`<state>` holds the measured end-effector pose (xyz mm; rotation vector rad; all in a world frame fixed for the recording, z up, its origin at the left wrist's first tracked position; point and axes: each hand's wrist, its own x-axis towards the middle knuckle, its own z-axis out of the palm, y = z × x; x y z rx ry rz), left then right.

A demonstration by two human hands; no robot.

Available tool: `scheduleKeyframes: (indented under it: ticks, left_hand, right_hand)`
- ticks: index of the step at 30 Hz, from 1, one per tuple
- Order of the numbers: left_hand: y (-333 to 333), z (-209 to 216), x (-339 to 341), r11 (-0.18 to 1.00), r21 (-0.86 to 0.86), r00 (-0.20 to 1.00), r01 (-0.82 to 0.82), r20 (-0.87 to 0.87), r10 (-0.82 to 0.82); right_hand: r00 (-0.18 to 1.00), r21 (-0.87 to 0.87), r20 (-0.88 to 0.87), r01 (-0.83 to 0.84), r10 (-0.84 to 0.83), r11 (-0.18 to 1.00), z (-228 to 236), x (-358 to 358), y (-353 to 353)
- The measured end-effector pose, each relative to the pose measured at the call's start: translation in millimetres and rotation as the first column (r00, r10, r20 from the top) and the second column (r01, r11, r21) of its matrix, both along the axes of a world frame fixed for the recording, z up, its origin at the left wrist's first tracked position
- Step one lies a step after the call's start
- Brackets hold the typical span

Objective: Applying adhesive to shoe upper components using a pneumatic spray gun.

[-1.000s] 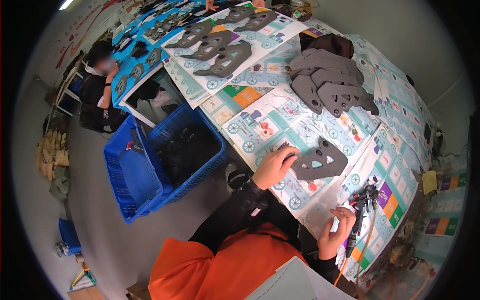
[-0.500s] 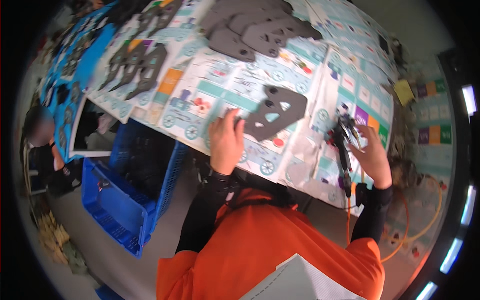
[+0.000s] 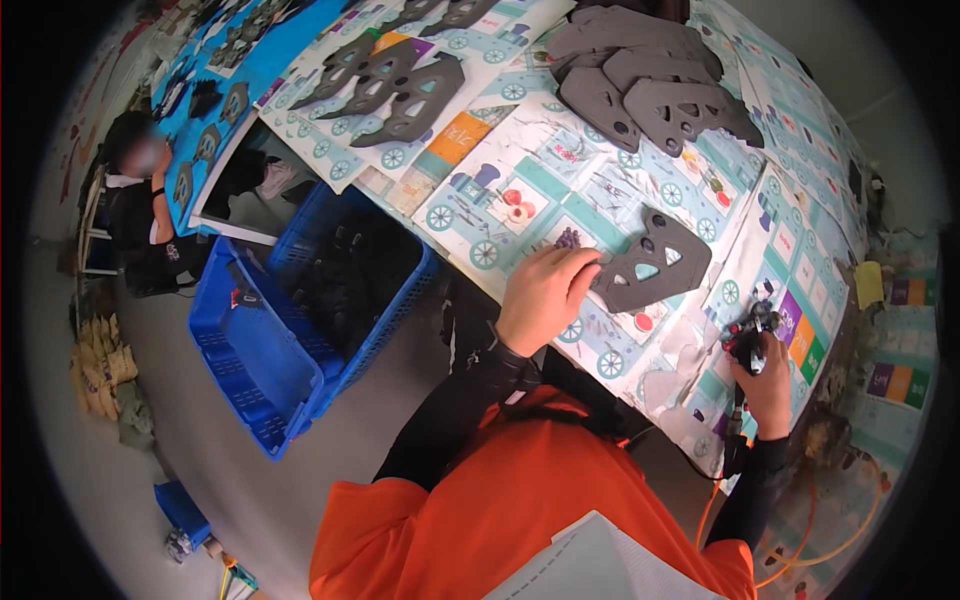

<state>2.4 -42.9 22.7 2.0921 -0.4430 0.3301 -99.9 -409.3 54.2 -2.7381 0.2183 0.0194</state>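
Note:
On the patterned tabletop lies a dark grey flat plate (image 3: 655, 265) with several cut-out openings. My left hand (image 3: 540, 298) is at its left end, fingers and thumb drawn together on the edge. Over to the right, my right hand (image 3: 766, 385) is wrapped around a black hand-held air tool (image 3: 745, 345) with an orange hose trailing from it. My palm and fingers cover much of the tool, so its exact kind is unclear.
A pile of similar grey plates (image 3: 650, 75) lies at the far side; more plates (image 3: 405, 95) lie at the left. Below the table's left edge are blue crates (image 3: 250, 355) with black items in one. Another person (image 3: 150, 200) is at far left. An orange hose (image 3: 815, 550) loops at lower right.
My right hand has closed around the air tool, which it was only beside before. The left hand stays at the plate's left end. The whole view has shifted as my head turned.

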Motion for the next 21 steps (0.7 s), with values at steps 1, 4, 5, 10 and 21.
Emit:
scheduleKeyframes:
  ticks: [1, 4, 5, 10, 21]
  left_hand:
    - [0.9, -2.6, 1.4, 1.0, 0.009, 0.998, -0.006, 0.065, 0.005]
    - [4.2, -9.0, 1.6, 0.999, 0.028, 0.992, -0.02, 0.122, 0.017]
    - [3.8, -11.3, 0.7, 0.998, 0.062, 0.995, -0.014, 0.1, 0.008]
    - [4.5, -21.0, 6.5, 0.999, 0.025, 1.0, 0.021, -0.012, -0.02]
    - [2.9, -31.5, 8.3, 0.984, 0.12, 0.987, -0.131, 0.111, 0.117]
  right_hand:
    - [1.0, -0.008, 0.006, 0.021, -0.021, 1.0, -2.2, 1.0, 3.2]
    - [0.962, -0.029, 0.123, 0.25, -0.244, 0.968, 3.8, 2.8, 10.4]
    - [0.954, 0.169, 0.097, 0.264, -0.283, 0.949, 11.6, 3.1, 10.5]
    - [0.983, 0.433, 0.176, -0.133, 0.061, 0.892, 61.1, 15.2, 24.7]
    - [0.827, 0.773, -0.539, 0.409, 0.16, 0.486, 75.8, 66.1, 134.1]
